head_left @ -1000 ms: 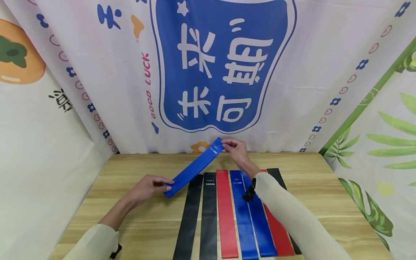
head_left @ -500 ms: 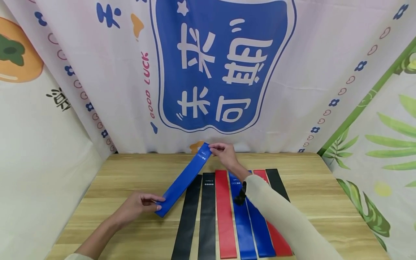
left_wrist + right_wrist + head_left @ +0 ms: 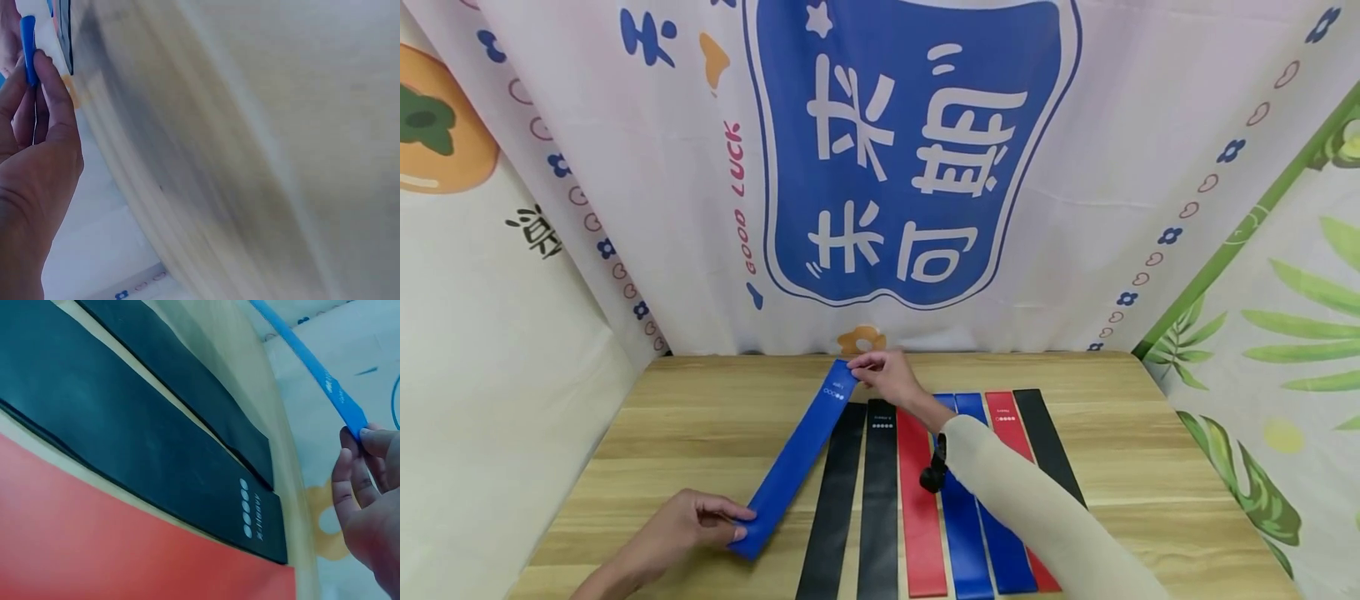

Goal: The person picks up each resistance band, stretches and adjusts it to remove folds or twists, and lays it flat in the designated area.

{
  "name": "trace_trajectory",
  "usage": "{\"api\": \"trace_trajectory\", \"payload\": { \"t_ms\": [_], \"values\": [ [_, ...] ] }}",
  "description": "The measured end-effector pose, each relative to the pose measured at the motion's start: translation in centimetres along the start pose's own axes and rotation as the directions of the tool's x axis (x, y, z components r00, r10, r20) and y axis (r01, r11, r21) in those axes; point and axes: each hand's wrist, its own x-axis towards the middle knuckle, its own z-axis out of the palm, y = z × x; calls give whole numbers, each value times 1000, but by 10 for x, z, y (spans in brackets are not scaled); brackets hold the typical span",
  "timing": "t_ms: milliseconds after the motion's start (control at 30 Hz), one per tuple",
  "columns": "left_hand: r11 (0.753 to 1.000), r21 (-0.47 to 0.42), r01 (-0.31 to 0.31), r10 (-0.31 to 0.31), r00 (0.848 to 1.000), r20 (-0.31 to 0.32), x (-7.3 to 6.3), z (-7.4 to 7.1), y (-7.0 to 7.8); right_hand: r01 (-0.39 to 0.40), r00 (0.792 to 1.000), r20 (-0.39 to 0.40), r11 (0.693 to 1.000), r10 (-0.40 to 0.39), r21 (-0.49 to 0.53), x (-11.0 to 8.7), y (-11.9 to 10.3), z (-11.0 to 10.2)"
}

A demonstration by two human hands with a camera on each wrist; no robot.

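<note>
A flat blue resistance band (image 3: 797, 458) with white "Light" print near its far end is stretched between both hands, left of the row of bands. My left hand (image 3: 688, 525) pinches its near end between thumb and fingers; the left wrist view shows that blue end (image 3: 29, 47) edge-on in the fingertips. My right hand (image 3: 891, 379) pinches the far corner, and in the right wrist view the band (image 3: 319, 372) slants up and away from the fingers. Just right of it lies a plain black band (image 3: 833, 500), then a black band (image 3: 878, 500) marked "X-Heavy".
On the wooden table (image 3: 670, 433), the row continues rightward: a red band (image 3: 922, 533), two blue bands, another red band (image 3: 1000, 408) and a black band (image 3: 1047, 433). The right forearm crosses over several of them. A printed curtain (image 3: 700, 317) hangs behind the table's back edge.
Both hands have carried the blue band leftward and down toward the table, from over the black bands to the left of them. Both have kept their pinch on its ends.
</note>
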Motion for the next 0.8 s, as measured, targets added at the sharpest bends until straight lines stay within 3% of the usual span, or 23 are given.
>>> {"api": "trace_trajectory", "payload": {
  "t_ms": [233, 400, 800],
  "values": [
    [997, -63, 37, -35, 998, 47, -17, 1, -10, -96, 992, 86, 995, 93, 26, -7, 4, 17],
    [998, -62, 12, -6, 996, 85, -20, 2, -14, -136, 983, 128, 991, 134, 3, -10, 10, 23],
    [998, -47, 51, -42, 985, 168, -23, 0, -23, -93, 979, 167, 987, 114, -128, -10, 10, 31]
  ]
}}
